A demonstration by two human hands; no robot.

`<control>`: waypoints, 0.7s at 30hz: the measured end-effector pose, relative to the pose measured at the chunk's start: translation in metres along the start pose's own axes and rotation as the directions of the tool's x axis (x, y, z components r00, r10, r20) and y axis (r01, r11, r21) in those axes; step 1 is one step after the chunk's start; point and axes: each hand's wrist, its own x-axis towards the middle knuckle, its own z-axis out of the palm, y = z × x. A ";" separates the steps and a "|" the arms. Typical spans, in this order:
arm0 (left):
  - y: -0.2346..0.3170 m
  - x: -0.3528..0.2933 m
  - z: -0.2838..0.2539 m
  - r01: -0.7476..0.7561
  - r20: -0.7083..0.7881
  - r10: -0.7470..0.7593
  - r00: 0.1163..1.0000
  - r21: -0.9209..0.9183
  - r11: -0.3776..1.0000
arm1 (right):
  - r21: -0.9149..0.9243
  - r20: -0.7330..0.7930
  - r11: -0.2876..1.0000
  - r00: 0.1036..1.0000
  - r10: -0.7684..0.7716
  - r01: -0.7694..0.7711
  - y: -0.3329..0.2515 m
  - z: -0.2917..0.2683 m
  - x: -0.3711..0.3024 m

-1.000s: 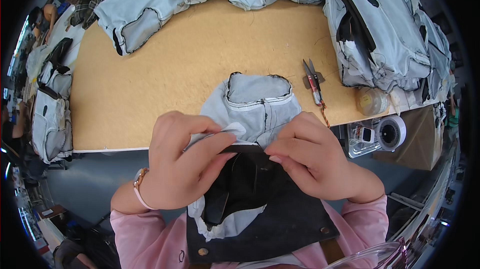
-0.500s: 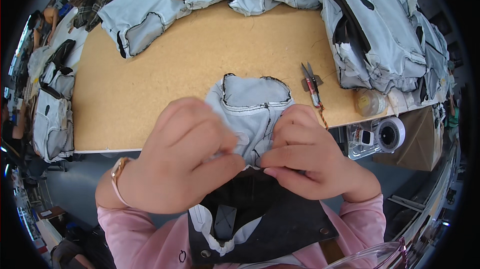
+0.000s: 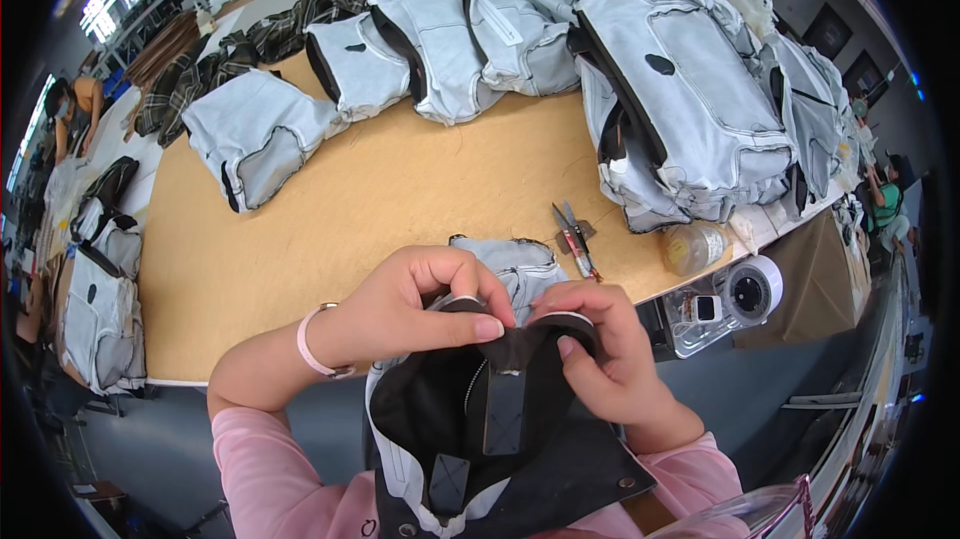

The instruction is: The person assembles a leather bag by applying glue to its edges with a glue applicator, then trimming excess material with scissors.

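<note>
A half-sewn bag (image 3: 420, 404) with a black inside and pale grey backing hangs at the table's near edge, mouth facing me. A zipper and dark patches with crossed stitching show inside it. My left hand (image 3: 435, 304) pinches the upper rim between thumb and fingers. Close beside it, my right hand (image 3: 605, 349) grips the same rim, fingers behind and thumb in front. The bag's grey far end (image 3: 515, 264) rests on the table beyond my hands. Just past my right hand lie open-bladed thread snips (image 3: 573, 242) with red on the handle.
Several pale grey bag pieces (image 3: 435, 49) line the table's far side. A large stack of grey bags (image 3: 690, 89) stands at right, near a clear jar (image 3: 693, 247). Beyond the right table edge sit a plastic tray (image 3: 690, 339) and a white round device (image 3: 752, 291). More bags (image 3: 105, 309) lie left.
My view has tilted up. The bag's rim has been turned up and spread, so more of its black inside shows. My left hand now pinches the rim beside my right.
</note>
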 end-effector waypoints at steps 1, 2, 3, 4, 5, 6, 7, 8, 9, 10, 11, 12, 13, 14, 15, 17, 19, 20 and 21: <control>-0.001 0.003 -0.001 -0.025 0.030 0.025 0.999 -0.004 1.000 | -0.134 0.007 0.983 0.992 -0.125 0.125 0.003 0.001 0.001; -0.004 0.005 -0.002 -0.048 0.060 0.048 0.997 -0.010 0.999 | -0.178 -0.013 0.970 0.985 -0.170 0.165 0.003 0.004 0.003; -0.007 0.005 -0.004 -0.046 0.065 0.047 0.997 -0.015 0.999 | -0.182 -0.017 0.970 0.986 -0.165 0.159 0.003 0.004 0.006; -0.011 0.006 -0.007 -0.080 0.079 0.081 0.994 -0.016 0.997 | -0.205 -0.008 0.960 0.980 -0.197 0.191 0.003 0.004 0.010; -0.015 0.006 -0.009 -0.114 0.091 0.115 0.989 -0.018 0.993 | -0.227 0.002 0.948 0.974 -0.227 0.222 0.004 0.004 0.014; -0.017 0.006 -0.010 -0.108 0.097 0.110 0.989 -0.030 0.994 | -0.232 -0.003 0.950 0.977 -0.215 0.208 0.003 0.005 0.016; -0.019 0.005 -0.012 -0.135 0.110 0.136 0.985 -0.015 0.991 | -0.287 -0.012 0.932 0.972 -0.236 0.223 0.001 0.007 0.019; -0.022 0.004 -0.013 -0.163 0.121 0.162 0.979 0.000 0.987 | -0.341 -0.019 0.910 0.966 -0.258 0.236 -0.001 0.009 0.022; -0.023 0.003 -0.013 -0.160 0.119 0.160 0.980 -0.007 0.987 | -0.341 -0.018 0.912 0.968 -0.250 0.230 -0.003 0.008 0.024; -0.024 0.002 -0.012 -0.178 0.096 0.178 0.979 -0.007 0.984 | -0.312 -0.050 0.925 0.968 -0.246 0.218 -0.005 0.006 0.025; -0.025 0.000 -0.010 -0.197 0.073 0.196 0.978 -0.004 0.980 | -0.282 -0.083 0.936 0.967 -0.241 0.209 -0.008 0.006 0.026; -0.027 0.000 -0.008 -0.197 0.074 0.197 0.978 -0.008 0.980 | -0.268 -0.203 0.946 0.949 -0.242 0.183 -0.009 0.011 0.029; -0.030 -0.001 -0.006 -0.205 0.039 0.205 0.978 -0.019 0.979 | -0.271 -0.202 0.945 0.949 -0.241 0.182 -0.009 0.011 0.031; -0.031 -0.002 -0.005 -0.213 0.005 0.214 0.977 -0.029 0.977 | -0.347 -0.155 0.913 0.947 -0.283 0.216 -0.009 0.009 0.033; -0.027 -0.003 -0.004 -0.215 0.006 0.215 0.977 -0.033 0.976 | -0.420 -0.106 0.873 0.942 -0.318 0.248 -0.010 0.007 0.034; -0.014 -0.005 -0.003 -0.034 0.015 0.034 0.999 -0.021 0.999 | -0.452 -0.127 0.856 0.932 -0.339 0.250 -0.011 0.010 0.035; -0.020 -0.004 -0.008 -0.129 0.068 0.119 0.991 0.156 0.979 | -0.482 -0.143 0.838 0.921 -0.362 0.255 -0.012 0.012 0.036; -0.021 -0.003 -0.009 -0.223 0.133 0.189 0.973 0.324 0.919 | -0.512 -0.127 0.817 0.917 -0.378 0.266 -0.013 0.013 0.037; -0.020 -0.002 -0.009 -0.226 0.136 0.191 0.972 0.321 0.920 | -0.543 -0.113 0.794 0.912 -0.393 0.275 -0.013 0.012 0.037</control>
